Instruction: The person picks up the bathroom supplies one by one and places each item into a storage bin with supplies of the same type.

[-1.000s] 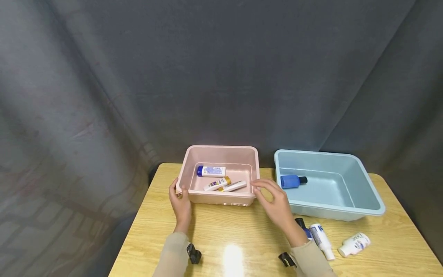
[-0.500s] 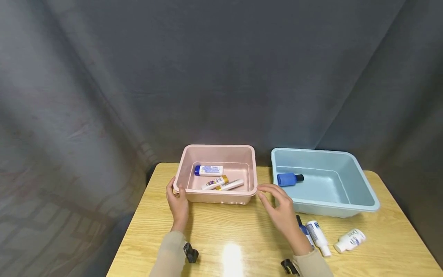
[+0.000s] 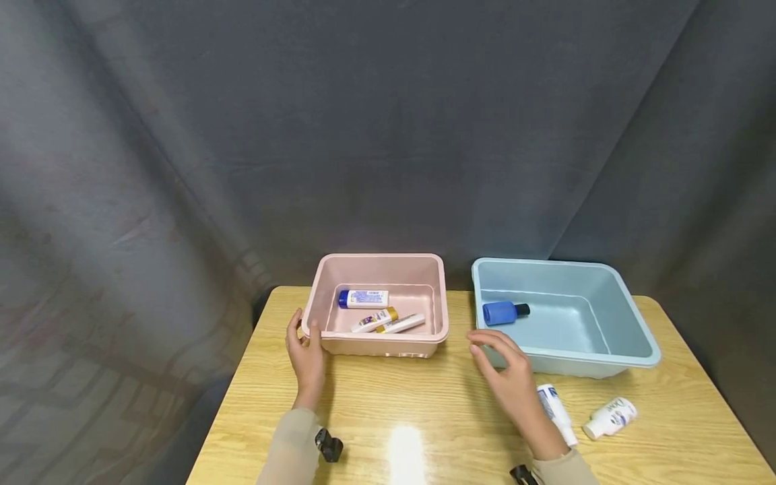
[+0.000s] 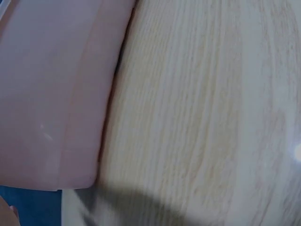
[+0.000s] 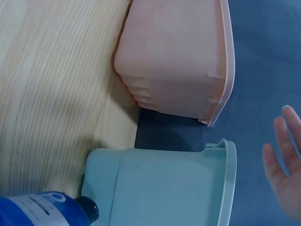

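Note:
My left hand (image 3: 307,360) holds the front left corner of a pink plastic bin (image 3: 376,345), thumb on its front and fingers along its left side. In the left wrist view the bin's wall (image 4: 51,103) fills the upper left. A white tube with a blue cap (image 3: 364,299) and two white tubes with gold caps, one of them a printed tube (image 3: 372,320), lie inside. My right hand (image 3: 512,377) hovers with nothing in it, fingers loosely bent, in front of the light blue bin's (image 3: 576,360) left corner. A blue bottle with a black cap (image 3: 502,312) lies in that bin.
Right of my right forearm a white bottle (image 3: 558,414) and a white Dove bottle (image 3: 611,417) lie on the wooden table (image 3: 364,417). A blue bottle (image 5: 42,209) shows in the right wrist view. A dark curtain (image 3: 388,135) hangs behind the bins.
My right hand has come away from the pink bin's front right corner and moved right, toward the light blue bin. My left hand stays at its corner. The head view has shifted slightly.

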Action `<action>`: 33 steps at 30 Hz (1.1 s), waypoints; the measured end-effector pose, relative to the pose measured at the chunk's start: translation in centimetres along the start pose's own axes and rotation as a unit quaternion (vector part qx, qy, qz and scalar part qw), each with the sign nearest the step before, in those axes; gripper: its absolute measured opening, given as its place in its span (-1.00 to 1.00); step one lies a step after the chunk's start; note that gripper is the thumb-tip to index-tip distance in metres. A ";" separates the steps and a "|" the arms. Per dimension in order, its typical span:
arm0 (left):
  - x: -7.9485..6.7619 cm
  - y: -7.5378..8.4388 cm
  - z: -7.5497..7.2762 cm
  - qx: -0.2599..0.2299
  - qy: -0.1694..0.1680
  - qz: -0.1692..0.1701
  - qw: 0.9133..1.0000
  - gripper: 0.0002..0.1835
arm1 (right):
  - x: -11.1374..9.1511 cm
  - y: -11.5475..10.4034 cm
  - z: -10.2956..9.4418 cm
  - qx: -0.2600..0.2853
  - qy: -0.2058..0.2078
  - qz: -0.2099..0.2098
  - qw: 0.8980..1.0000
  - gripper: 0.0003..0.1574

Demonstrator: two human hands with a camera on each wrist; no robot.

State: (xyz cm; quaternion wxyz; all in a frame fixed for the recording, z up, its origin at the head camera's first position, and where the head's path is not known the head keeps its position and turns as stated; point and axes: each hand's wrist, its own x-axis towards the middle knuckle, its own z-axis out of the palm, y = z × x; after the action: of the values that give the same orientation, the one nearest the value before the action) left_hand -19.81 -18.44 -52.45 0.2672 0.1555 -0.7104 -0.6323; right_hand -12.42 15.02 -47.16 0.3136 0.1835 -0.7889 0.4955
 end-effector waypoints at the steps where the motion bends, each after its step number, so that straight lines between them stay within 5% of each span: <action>1: 0.0 0.2 -0.1 -0.003 -0.002 0.002 1.000 -0.50 | 0.0 0.0 -0.1 -0.003 0.001 -0.001 1.000 -0.57; 18: -0.2 2.0 -1.5 0.017 0.004 0.073 0.997 -0.55 | -1.5 0.6 -2.4 -0.050 0.003 0.013 0.999 -0.52; 25: -2.0 6.4 -1.8 0.028 -0.015 0.122 0.992 -0.61 | -2.3 0.7 -3.4 -0.057 -0.009 0.053 0.997 -0.63; 33: -2.8 7.3 -1.7 0.017 -0.046 0.133 0.990 -0.64 | -3.1 1.5 -4.3 -0.082 0.003 0.013 0.997 -0.56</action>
State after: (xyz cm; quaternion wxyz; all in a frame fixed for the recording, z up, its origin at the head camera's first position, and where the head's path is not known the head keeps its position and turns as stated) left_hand -15.71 -17.10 -45.70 0.3133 0.0345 -0.7469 -0.5854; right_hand -9.67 19.49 -48.87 0.3233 0.1461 -0.8282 0.4338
